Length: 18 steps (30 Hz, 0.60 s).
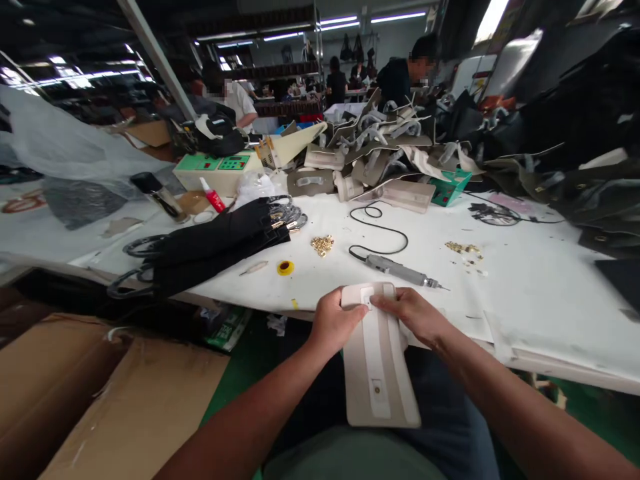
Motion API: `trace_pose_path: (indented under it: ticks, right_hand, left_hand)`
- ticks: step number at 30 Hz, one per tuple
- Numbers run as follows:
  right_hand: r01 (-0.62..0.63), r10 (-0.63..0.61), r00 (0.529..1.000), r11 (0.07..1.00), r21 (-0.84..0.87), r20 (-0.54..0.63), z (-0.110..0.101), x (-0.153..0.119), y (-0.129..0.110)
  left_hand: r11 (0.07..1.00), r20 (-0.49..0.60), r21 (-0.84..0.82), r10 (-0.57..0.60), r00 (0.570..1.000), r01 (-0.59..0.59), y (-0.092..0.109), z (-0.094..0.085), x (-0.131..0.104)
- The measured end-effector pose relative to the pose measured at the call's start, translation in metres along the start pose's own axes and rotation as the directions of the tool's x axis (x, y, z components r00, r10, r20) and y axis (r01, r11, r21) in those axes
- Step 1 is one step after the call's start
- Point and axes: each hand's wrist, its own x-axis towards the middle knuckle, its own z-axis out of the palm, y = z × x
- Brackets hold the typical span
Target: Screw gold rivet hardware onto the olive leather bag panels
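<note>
A flat beige leather-like panel [357,373] with a pale strip down its middle hangs over my lap at the table's front edge. My left hand [336,321] grips its upper left side, thumb on the face near the strip's top. Around the upper right side closes my right hand [413,312], its thumb or finger pressing by a small hole in the strip. A brass-coloured round fitting [377,390] shows near the strip's lower end. Just beyond the panel lies a grey pen-shaped power tool [400,269] with a thin bit and black cord. The fingers behind the panel are hidden.
On the white table [320,293] lie gold-coloured fittings [323,245], a yellow roll [285,267], black strap pieces [215,247] and more small fittings [463,249]. A heap of beige panels [380,147] rises behind. Cardboard boxes [150,393] stand at lower left. Other people work farther back.
</note>
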Motion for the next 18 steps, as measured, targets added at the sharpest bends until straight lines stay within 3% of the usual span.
trace_pose_path:
  ticks: [5, 9, 18]
  right_hand:
    - [-0.077, 0.087, 0.995, 0.982, -0.170, 0.051, -0.011, 0.014, 0.004]
    - [-0.035, 0.059, 0.996, 0.945, -0.325, 0.064, -0.018, 0.032, 0.011]
    - [-0.049, -0.038, 0.993, 0.740, -0.670, -0.114, -0.014, 0.047, 0.002]
  left_hand:
    - [0.997, 0.068, 0.055, -0.059, 0.996, 0.056, -0.008, 0.002, 0.014]
    - [0.983, 0.091, 0.165, -0.096, 0.991, 0.080, -0.016, 0.002, 0.028]
    - [0.912, 0.237, 0.411, -0.087, 0.968, -0.019, -0.016, 0.003, 0.057]
